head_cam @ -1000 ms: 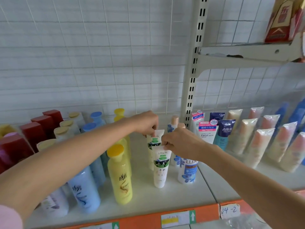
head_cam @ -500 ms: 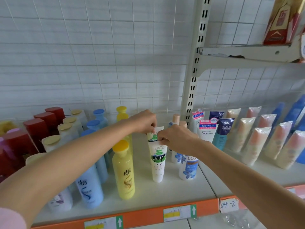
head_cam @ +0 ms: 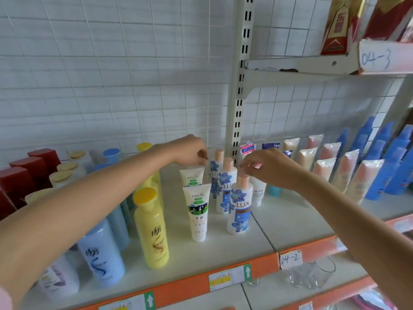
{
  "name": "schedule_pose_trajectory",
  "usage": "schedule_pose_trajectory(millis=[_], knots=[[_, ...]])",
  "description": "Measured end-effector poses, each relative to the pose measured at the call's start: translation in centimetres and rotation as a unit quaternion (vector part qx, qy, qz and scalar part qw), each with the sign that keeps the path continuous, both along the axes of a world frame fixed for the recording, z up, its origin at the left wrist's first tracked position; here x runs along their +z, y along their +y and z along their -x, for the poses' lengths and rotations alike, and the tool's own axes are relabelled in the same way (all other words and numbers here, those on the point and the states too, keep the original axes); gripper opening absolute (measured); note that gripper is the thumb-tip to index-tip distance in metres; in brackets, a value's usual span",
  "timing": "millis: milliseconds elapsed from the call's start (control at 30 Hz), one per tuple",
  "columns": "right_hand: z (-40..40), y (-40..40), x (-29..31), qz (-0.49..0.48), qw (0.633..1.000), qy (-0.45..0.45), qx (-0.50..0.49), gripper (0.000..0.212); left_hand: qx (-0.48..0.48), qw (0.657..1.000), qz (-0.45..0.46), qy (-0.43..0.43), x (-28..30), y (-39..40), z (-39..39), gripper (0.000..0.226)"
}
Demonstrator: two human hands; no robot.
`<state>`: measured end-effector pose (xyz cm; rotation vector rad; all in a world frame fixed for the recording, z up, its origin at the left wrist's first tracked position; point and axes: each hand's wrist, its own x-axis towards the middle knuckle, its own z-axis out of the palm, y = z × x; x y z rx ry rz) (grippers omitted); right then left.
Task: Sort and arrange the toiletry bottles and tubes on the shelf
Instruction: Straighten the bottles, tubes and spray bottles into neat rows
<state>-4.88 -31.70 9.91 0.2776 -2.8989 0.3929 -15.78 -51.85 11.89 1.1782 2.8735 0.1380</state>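
Note:
Two white tubes with green labels stand upside down in a line on the white shelf [head_cam: 223,247], the front tube [head_cam: 197,214] ahead of the rear tube [head_cam: 192,176]. To their right stand three white LUX bottles with blue flowers and peach caps, front bottle [head_cam: 240,206] nearest me. My left hand [head_cam: 190,151] hovers just above the rear tube's top edge, fingers loosely curled, holding nothing. My right hand [head_cam: 266,167] hangs over the front LUX bottle's cap, fingers loosely curled and empty.
Yellow bottles [head_cam: 152,229] and pale blue bottles [head_cam: 101,253] stand left of the tubes, red boxes [head_cam: 20,175] far left. Across the upright post [head_cam: 239,90] are facial tubes, wrapped peach tubes [head_cam: 348,173] and blue bottles [head_cam: 384,157]. An upper shelf bracket [head_cam: 297,66] juts out at right.
Both hands have let go of the tubes' tops and drawn apart. My right hand moved right, over the LUX bottles. The camera moved closer.

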Motion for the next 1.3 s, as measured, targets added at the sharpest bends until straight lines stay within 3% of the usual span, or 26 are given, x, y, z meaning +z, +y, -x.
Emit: schedule_pose_trajectory(millis=[100,200,333,533,733,833,933,1000,1100,1200,1300], knots=[[-0.6,0.5,-1.3,0.048,0.996,-0.061,0.032,0.039,-0.022,0.999,-0.031,-0.015,0.4,2.3,-0.7,0.039],[-0.5,0.0,-2.9,0.076,0.989,-0.116,0.052,0.057,-0.028,0.999,0.004,-0.033,-0.1,4.6,-1.0,0.046],[0.1,0.0,-4.0,0.097,0.985,-0.124,0.068,0.059,-0.019,0.998,0.05,-0.016,-1.2,6.6,-0.9,0.031],[1.2,0.8,-4.3,0.094,0.981,-0.132,0.108,0.069,0.005,1.0,0.009,-0.027,-1.2,7.0,-1.3,0.022],[1.5,1.7,-4.5,0.075,0.979,-0.113,0.153,0.067,0.028,0.999,0.006,-0.035,-1.0,7.3,-1.6,0.024],[1.4,3.3,-3.5,0.145,0.972,-0.11,0.147,0.059,0.051,0.998,0.013,-0.032,-0.8,7.8,-1.8,0.026],[2.3,6.5,-2.3,0.155,0.984,-0.006,0.09,0.034,0.076,0.996,-0.012,-0.044,-0.8,7.9,-1.7,0.035],[3.4,8.7,-1.7,0.108,0.992,0.046,0.04,0.032,0.091,0.994,-0.035,-0.056,-0.7,8.0,-2.0,0.036],[4.7,10.4,-2.1,0.036,0.999,-0.003,0.007,0.043,0.11,0.99,-0.075,-0.049,-0.3,8.3,-2.3,0.034],[5.6,10.1,-4.0,0.077,0.993,-0.081,0.025,0.044,0.125,0.987,-0.1,-0.03,-0.1,8.9,-2.7,0.031],[5.6,10.0,-4.7,0.131,0.987,-0.088,0.031,0.034,0.13,0.986,-0.105,-0.016,-0.1,9.9,-3.0,0.03]])
